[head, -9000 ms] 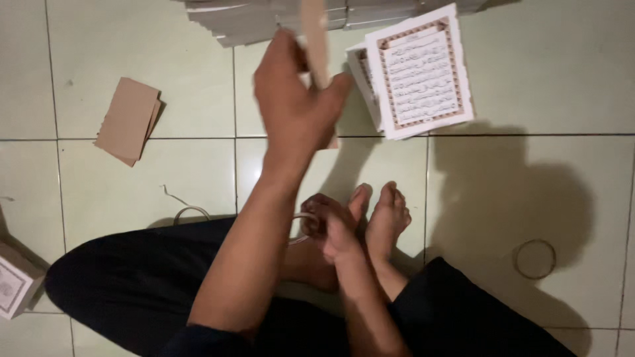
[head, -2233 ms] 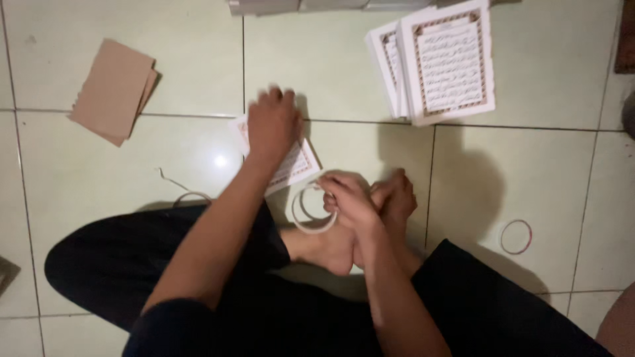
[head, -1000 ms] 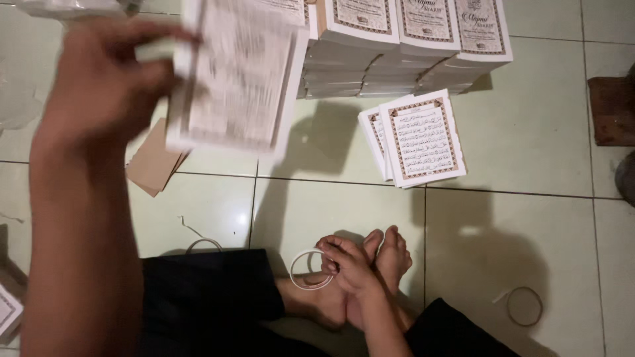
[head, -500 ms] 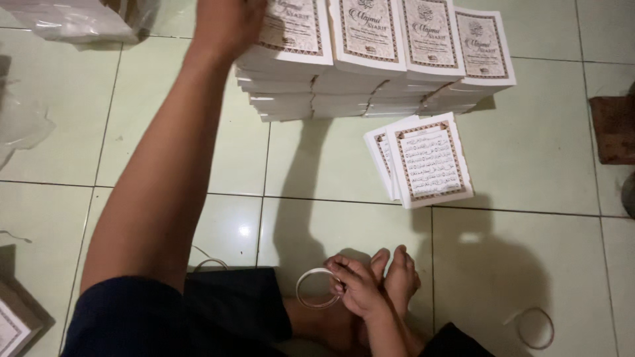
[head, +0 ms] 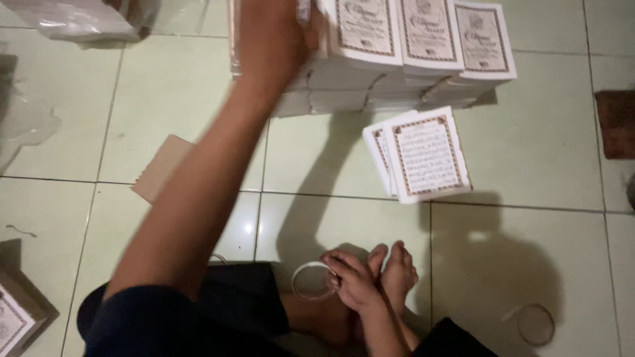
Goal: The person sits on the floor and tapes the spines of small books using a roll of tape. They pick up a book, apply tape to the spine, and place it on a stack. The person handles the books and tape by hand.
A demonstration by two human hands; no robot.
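My left hand [head: 272,41] reaches far forward and lies on the leftmost pile of the stacked white booklets [head: 423,46], its fingers curled over the top booklet. The hand hides most of that pile. My right hand [head: 354,283] rests by my bare feet [head: 397,274] and pinches a pale rubber band [head: 309,283] that stands out as a loop to its left. A small loose pile of booklets [head: 426,153] with ornate bordered covers lies on the tiled floor between the stacks and my feet.
Brown cardboard pieces [head: 159,168] lie left of my arm. A second rubber band [head: 534,324] lies at lower right. A plastic bag [head: 73,16] sits at top left, a small box [head: 16,320] at bottom left, a dark brown object [head: 615,122] at the right edge.
My left hand lifted a booklet from the floor and carried it forward onto the stacks, where it now rests. My right hand stayed by my feet with the rubber band.
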